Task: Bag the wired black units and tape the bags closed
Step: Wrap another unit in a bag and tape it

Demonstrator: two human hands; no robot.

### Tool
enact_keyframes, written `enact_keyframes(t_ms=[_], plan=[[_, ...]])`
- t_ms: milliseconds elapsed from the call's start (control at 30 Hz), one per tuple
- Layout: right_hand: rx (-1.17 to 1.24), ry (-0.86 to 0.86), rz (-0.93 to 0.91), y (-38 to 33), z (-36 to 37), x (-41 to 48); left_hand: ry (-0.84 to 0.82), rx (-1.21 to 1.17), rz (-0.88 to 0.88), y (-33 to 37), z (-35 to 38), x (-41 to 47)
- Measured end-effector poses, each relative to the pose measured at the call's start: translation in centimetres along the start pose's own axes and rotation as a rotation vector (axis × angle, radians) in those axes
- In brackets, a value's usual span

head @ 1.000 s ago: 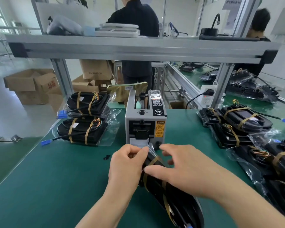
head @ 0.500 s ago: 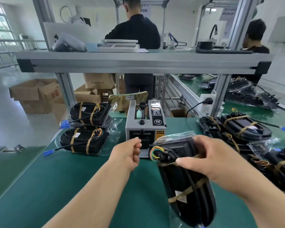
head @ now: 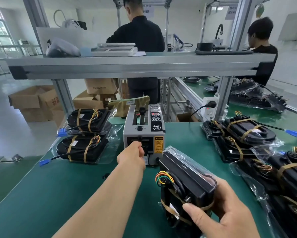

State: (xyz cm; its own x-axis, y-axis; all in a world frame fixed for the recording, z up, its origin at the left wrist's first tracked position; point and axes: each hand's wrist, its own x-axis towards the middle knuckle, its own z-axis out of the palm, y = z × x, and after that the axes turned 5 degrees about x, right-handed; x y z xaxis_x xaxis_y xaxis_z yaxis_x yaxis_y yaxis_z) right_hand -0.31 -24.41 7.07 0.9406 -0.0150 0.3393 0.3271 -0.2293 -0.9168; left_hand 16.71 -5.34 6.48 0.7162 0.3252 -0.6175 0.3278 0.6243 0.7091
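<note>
My right hand grips a wired black unit inside a clear bag, held above the green table near the bottom centre. Coloured wires and tan straps show on the unit. My left hand reaches to the front slot of the grey tape dispenser, fingers curled at its outlet. Whether tape is pinched there is hidden by the hand. Two bagged units lie stacked at the left. Several more black units lie at the right, some in bags.
An aluminium shelf spans overhead above the green table. A power strip stands on the post at right. Cardboard boxes sit on the floor at left. Two people stand behind the bench.
My right hand lifted the bagged unit off the table and turned it. My left hand left the bag and moved forward to the dispenser's outlet.
</note>
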Motion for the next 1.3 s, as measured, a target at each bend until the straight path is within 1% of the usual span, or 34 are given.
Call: enact_keyframes(t_ms=[133,200,300,367,400,500,667,800,1000,1300], plan=[[0.033,-0.031,-0.038,0.2,-0.4,-0.2,-0.102,0.051,0.176,0.0,-1.8,-2.5],[0.036,-0.025,-0.064,0.3,-0.2,-0.4,-0.217,0.122,0.303,0.2,-3.4,-5.2],[-0.001,-0.037,-0.099,0.5,0.1,-0.9,-0.429,0.315,0.524,-0.1,-6.3,-10.5],[-0.033,-0.041,-0.138,0.5,0.4,-1.2,-0.521,0.478,0.593,-0.7,-7.5,-13.7],[-0.037,-0.035,-0.154,0.4,0.5,-1.3,-0.532,0.538,0.614,-1.0,-7.8,-14.7],[-0.040,-0.020,-0.185,0.0,0.9,-1.5,-0.516,0.616,0.673,-1.3,-8.2,-16.2],[-0.043,-0.006,-0.195,-0.5,1.7,-2.1,-0.494,0.725,0.792,-1.1,-8.6,-16.2],[-0.068,-0.011,-0.212,-0.7,1.8,-2.2,-0.481,0.739,0.753,-1.6,-8.4,-15.8],[-0.060,-0.013,-0.222,-0.8,2.0,-2.3,-0.461,0.668,0.705,-2.1,-7.9,-15.4],[-0.053,-0.008,-0.222,-0.7,1.9,-2.4,-0.384,0.684,0.743,-2.7,-7.7,-15.2]])
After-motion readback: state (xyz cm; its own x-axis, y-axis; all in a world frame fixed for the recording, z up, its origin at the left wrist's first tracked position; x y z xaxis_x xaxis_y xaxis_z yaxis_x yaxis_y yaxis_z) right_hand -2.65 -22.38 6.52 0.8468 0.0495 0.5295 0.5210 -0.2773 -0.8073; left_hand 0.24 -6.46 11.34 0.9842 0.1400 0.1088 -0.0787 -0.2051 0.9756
